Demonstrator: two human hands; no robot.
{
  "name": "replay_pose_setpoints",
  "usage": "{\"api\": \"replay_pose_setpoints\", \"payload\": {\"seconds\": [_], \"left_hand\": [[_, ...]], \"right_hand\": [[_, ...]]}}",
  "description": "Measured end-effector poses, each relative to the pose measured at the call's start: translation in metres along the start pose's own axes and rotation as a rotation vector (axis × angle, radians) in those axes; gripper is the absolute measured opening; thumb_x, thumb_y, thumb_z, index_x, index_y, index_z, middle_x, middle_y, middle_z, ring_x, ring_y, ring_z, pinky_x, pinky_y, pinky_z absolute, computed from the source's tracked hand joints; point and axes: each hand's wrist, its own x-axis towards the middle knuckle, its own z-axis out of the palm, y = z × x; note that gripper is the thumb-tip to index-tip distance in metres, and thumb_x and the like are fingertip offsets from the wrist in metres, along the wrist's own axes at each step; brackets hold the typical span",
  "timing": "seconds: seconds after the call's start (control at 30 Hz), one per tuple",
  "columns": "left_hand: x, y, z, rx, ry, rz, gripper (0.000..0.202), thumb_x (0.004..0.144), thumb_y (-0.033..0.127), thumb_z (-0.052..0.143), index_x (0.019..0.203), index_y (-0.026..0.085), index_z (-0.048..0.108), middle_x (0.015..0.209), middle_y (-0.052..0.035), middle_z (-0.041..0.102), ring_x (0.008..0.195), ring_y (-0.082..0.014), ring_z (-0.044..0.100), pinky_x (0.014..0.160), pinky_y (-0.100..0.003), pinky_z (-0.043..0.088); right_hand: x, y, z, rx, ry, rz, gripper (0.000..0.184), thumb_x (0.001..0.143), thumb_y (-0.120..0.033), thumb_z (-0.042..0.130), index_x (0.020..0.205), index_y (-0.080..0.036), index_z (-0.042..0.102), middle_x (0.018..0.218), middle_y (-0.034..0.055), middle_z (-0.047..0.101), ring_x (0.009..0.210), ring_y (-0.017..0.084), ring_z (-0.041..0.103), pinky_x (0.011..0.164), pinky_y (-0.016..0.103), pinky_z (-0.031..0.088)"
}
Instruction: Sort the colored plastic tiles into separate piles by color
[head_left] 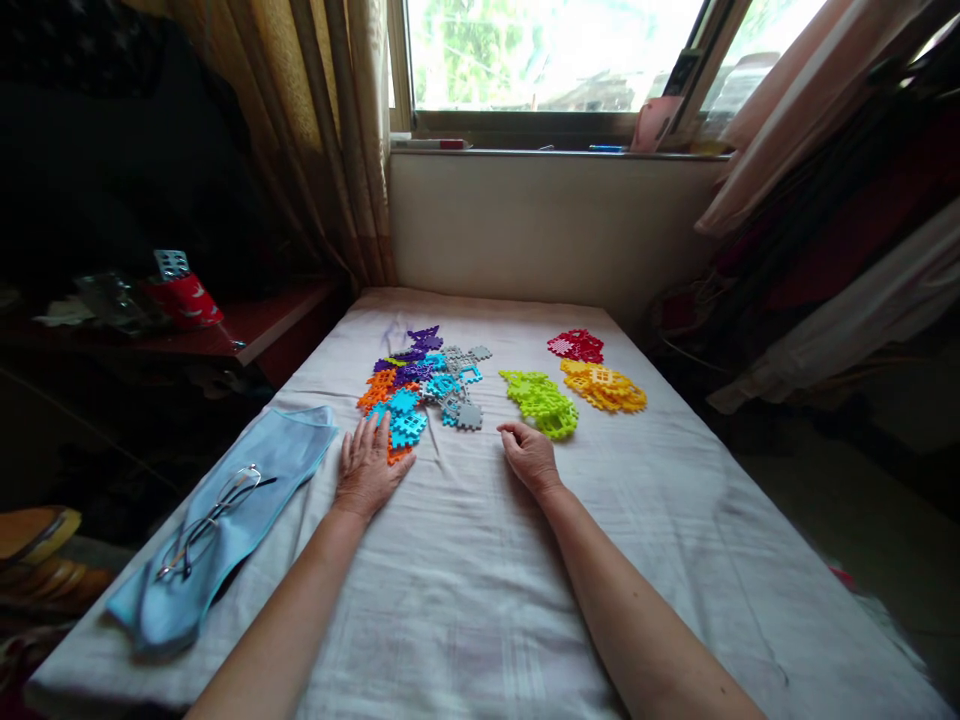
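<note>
Forearms (600,575) point toward notched pieces (403,402); red cup (184,302) holds blister pack (172,263).

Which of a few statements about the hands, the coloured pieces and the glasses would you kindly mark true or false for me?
1. The left hand touches the mixed-colour pile. True.
2. The glasses lie on the window sill. False: the glasses lie on the light-blue cloth.
3. The red pieces lie farther from the person than the lime-green pieces. True.
4. The right hand rests on the purple pieces. False: the right hand is beside the lime-green pieces.
</note>
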Motion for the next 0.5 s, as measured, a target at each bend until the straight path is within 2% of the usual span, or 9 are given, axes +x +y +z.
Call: {"api": "replay_pose_setpoints", "payload": {"seconds": [0.13,0.3,0.5], "left_hand": [[0.001,-0.001,0.002,-0.029,0.005,-0.011,0.076,0.086,0.053,0.052,0.149,0.014,0.032,0.149,-0.0202,0.043,0.140,-0.0341,0.037,0.115,-0.052,0.027],[0.001,-0.007,0.006,-0.019,0.002,0.031,0.065,0.088,0.042,0.048,0.147,0.015,0.037,0.148,-0.0182,0.045,0.139,-0.0330,0.039,0.115,-0.051,0.028],[0.012,-0.008,0.005,-0.064,0.084,0.106,0.052,0.092,0.036,0.041,0.141,0.021,0.045,0.147,-0.0131,0.049,0.138,-0.0280,0.042,0.116,-0.048,0.028]], "right_hand": [[0.007,0.000,-0.001,0.008,-0.009,0.031,0.032,0.077,-0.035,0.049,0.080,-0.018,0.075,0.050,-0.0014,0.060,0.049,0.015,0.054,0.053,0.024,0.041],[0.002,0.002,-0.002,0.076,0.045,-0.030,0.037,0.079,-0.041,0.048,0.082,-0.016,0.075,0.050,-0.0007,0.058,0.047,0.013,0.051,0.053,0.025,0.040],[-0.002,0.001,-0.003,0.121,0.091,-0.075,0.037,0.081,-0.041,0.048,0.081,-0.016,0.076,0.051,-0.0006,0.058,0.044,0.012,0.046,0.048,0.023,0.036]]}}
